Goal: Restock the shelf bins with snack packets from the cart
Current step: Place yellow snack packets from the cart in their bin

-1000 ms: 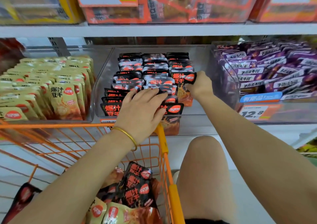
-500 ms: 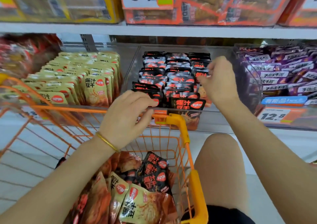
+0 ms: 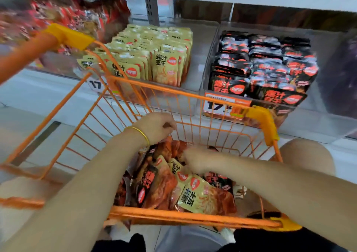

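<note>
Both hands are out of the black-packet bin (image 3: pixel 260 66), where they worked half a second ago, and now sit low inside the orange wire cart (image 3: pixel 173 216). The left hand (image 3: pixel 154 127), with a thin gold bangle (image 3: pixel 142 134) on its wrist, curls its fingers down at the far side of the snack packets (image 3: pixel 201 195); a pinch cannot be confirmed. The right hand (image 3: pixel 195 160) is motion-blurred, fingers among the heap, state unreadable. The packets are flat, glossy, rectangular foil pouches, jumbled; the nearest yellow one lies flat, logo end pointing away.
</note>
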A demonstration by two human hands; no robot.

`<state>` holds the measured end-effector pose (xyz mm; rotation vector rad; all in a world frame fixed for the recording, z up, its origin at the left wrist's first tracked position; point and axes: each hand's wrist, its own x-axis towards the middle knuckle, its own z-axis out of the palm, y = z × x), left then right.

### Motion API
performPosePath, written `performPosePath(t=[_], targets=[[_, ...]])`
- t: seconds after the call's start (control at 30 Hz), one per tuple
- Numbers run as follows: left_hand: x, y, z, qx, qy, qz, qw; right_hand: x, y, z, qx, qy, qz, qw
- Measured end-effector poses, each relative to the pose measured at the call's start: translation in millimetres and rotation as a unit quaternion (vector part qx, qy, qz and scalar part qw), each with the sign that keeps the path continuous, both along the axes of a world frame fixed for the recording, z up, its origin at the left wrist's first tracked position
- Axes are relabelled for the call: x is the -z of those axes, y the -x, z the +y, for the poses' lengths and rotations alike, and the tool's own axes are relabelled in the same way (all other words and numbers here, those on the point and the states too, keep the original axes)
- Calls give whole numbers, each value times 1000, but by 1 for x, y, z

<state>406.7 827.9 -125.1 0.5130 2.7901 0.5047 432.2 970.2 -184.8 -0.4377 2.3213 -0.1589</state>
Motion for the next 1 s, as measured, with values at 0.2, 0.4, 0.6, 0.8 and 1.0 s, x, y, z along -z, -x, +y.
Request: performPosePath(t=[0.2,0.4,0.6,0.8,1.0], targets=[[1,0,0,0,-3,-21,1000,-9,2,-3,107,66,-37,991],[-4,-2,3,30,-21,-120,992,-71,7,27,166,256,10,952],[-24,2,-4,-69,-229,-158,958,-103,10,42,219,369,112,896],[-56,25,-25,-186,-480,-24,857,-126,23,18,260,486,65,832],[-35,51,-28,-215,-290,350,864,-141,101,-22,292,451,343,770]])
